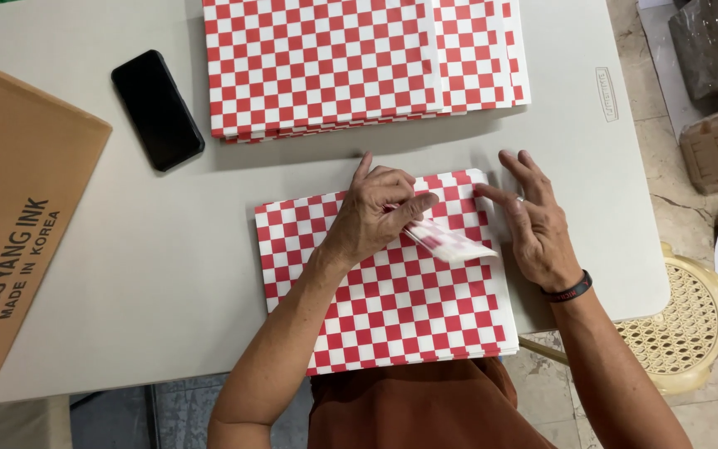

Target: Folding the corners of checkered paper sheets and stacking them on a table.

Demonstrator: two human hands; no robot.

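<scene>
Nearest you, a stack of red-and-white checked sheets [392, 308] lies flat on the pale surface [176, 274], its near edge hanging just over the surface's edge above your lap. Your left hand [376, 218] rests on the stack's upper middle, its fingers closed on a narrow folded strip [450, 243] of the same checked paper, pinched between thumb and forefinger and angled down to the right. Your right hand [538, 224] lies open at the stack's top right corner, fingers spread and flat, holding nothing, forefinger touching the sheet's edge.

The step in hand looks like creasing or turning the top sheet's corner. The next move likely calls for the right fingers to pin the edge steady while the left presses along the fold.

Farther off, a black phone [158, 110] lies face down to the left, beside a brown cardboard box [10, 224]. At the far edge sits a bigger pile of checked sheets [351, 62].
</scene>
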